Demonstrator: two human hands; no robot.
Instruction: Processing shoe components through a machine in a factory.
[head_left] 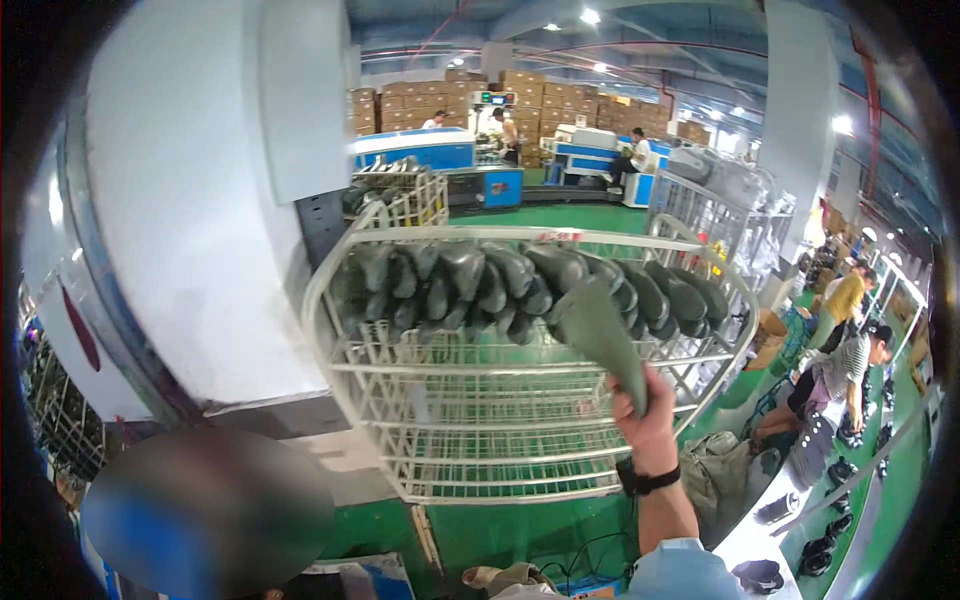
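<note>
My right hand (648, 420), with a dark band on its wrist, is closed round the narrow end of a dull green shoe last (600, 330). The broad end of the last points up and away, in front of a white wire rack cart (500, 370). Across the upper part of the cart, dark green shoe lasts (460, 270) stand side by side in a long row. The held last overlaps the right part of that row; whether it touches them I cannot tell. My left hand is out of sight.
A white pillar (190, 220) rises at left. To the right, people (840, 365) work by a bench with black shoes (815, 555). A grey-green sack (715, 465) lies beside the cart. Blue-and-white machines (420, 150) and stacked cartons (530, 95) stand behind. The lower left is blurred.
</note>
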